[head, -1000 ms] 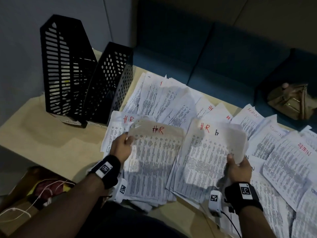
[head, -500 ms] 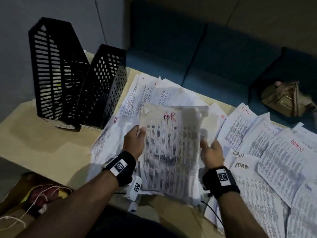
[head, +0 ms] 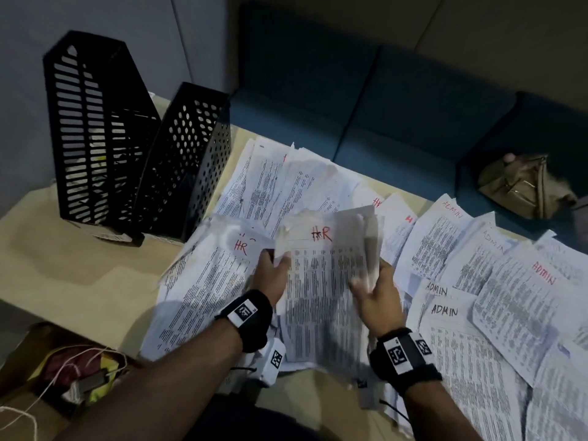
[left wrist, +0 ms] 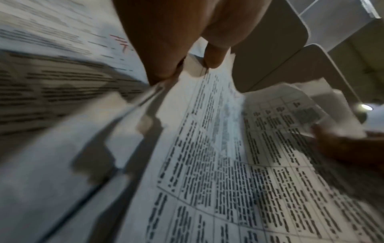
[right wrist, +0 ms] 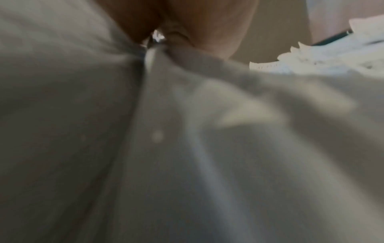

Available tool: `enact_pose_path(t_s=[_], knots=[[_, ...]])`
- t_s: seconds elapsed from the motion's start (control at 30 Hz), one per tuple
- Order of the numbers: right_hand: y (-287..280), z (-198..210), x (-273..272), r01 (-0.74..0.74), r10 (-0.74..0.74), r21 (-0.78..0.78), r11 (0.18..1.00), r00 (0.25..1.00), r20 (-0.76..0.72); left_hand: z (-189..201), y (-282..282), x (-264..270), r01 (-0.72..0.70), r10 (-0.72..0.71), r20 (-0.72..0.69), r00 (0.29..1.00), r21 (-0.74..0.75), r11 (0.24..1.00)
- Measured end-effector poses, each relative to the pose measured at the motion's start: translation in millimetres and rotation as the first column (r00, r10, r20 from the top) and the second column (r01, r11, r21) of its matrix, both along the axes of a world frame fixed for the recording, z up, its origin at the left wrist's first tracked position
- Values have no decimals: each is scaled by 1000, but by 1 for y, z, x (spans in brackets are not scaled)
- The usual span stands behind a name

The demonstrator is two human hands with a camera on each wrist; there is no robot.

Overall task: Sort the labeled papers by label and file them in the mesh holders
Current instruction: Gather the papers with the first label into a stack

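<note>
I hold a stack of printed papers marked HR in red (head: 321,297) with both hands, raised a little over the table. My left hand (head: 275,265) pinches its left edge; in the left wrist view the thumb and a finger (left wrist: 214,55) clamp the sheets (left wrist: 218,164). My right hand (head: 369,281) grips the right edge, its fingers hidden behind the paper. The right wrist view is blurred and filled with paper (right wrist: 187,148). Two black mesh holders stand at the back left, a tall slotted one (head: 89,138) and a perforated one (head: 191,160).
More HR sheets (head: 216,281) lie spread under and left of the stack. ADMIN sheets (head: 509,297) cover the table's right side. A blue sofa (head: 381,106) with a tan bag (head: 521,189) runs behind the table. A box with wires (head: 63,377) sits at lower left.
One second ago each hand held its own HR pile. The right hand moved left and the piles are now one stack held between both hands.
</note>
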State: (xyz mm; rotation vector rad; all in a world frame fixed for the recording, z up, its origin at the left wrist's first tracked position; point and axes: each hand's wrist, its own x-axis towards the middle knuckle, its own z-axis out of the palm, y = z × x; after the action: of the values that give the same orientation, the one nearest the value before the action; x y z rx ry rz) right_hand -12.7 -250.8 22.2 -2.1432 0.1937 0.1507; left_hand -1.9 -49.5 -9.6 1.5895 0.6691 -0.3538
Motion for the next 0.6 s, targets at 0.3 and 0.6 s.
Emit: enact_pose_path(t_s=[0.3, 0.6], knots=[[-47, 23, 12, 121, -128, 415, 902, 992, -11, 49, -4, 18, 225, -175, 195, 965, -270, 936], [-25, -2, 8, -110, 122, 72, 991, 973, -194, 52, 17, 30, 146, -113, 299, 947, -88, 985]])
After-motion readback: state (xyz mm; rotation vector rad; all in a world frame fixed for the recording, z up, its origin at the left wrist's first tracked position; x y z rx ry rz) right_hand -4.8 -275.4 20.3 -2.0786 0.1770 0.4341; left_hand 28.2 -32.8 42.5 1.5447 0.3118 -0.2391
